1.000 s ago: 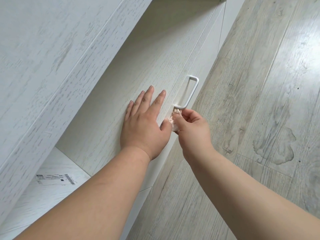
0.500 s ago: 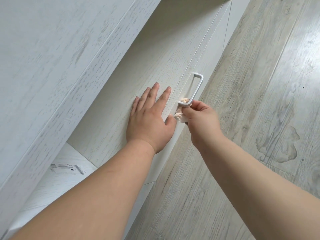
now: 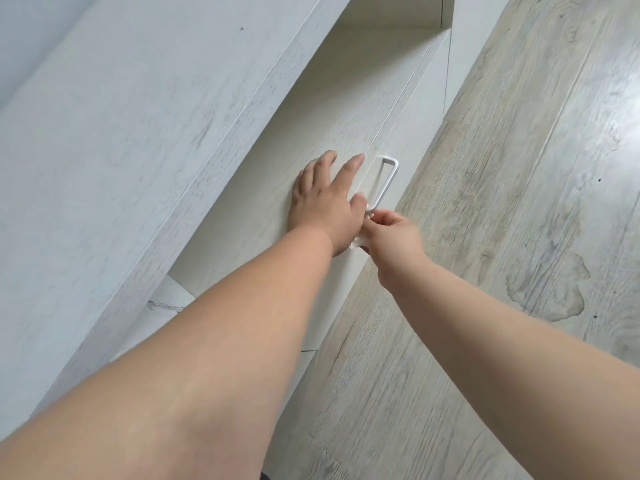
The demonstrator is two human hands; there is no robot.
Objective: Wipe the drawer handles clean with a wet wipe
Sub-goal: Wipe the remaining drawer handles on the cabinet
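Note:
A white loop-shaped drawer handle point(image 3: 388, 178) sticks out from the pale wood-grain drawer front point(image 3: 311, 140). My left hand point(image 3: 325, 202) lies flat on the drawer front just left of the handle, fingers spread. My right hand point(image 3: 391, 233) pinches a small crumpled wet wipe point(image 3: 360, 240) at the near end of the handle. Most of the wipe is hidden between my two hands.
The cabinet's top board point(image 3: 138, 150) overhangs on the left. A second drawer front point(image 3: 304, 365) begins below a seam near my left forearm. Grey wood-look floor point(image 3: 519, 202) fills the right side, with a damp-looking stain point(image 3: 550, 289).
The view has shifted, so the hands sit farther up the frame. My right hand stays at the handle's near end with the wipe; my left hand stays pressed on the drawer front.

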